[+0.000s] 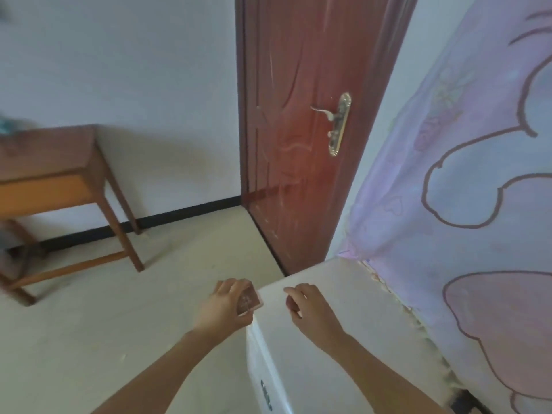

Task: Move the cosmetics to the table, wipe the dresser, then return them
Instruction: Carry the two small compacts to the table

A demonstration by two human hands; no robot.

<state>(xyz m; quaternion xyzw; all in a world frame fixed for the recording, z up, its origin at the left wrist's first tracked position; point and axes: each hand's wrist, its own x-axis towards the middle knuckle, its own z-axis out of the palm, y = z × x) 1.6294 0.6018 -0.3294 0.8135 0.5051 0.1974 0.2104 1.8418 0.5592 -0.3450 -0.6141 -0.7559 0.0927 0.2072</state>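
A: Left grip?
B: Left grip [222, 303] is curled round a small reddish-brown box [249, 300], at the left edge of the white dresser [343, 339] top. Can't tell if the box touches it.
A: Right?
B: Right grip [310, 309] is over the dresser top, fingers loosely curled, nothing visible in it.
A: Rest?
B: Wooden bench [47, 153] well apart at left by the wall, red door [298, 115] behind, pink curtain [463, 174] right.

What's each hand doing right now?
Left hand: holding a small reddish box at the corner of the dresser.
Right hand: open, fingers loosely curled, holding nothing.
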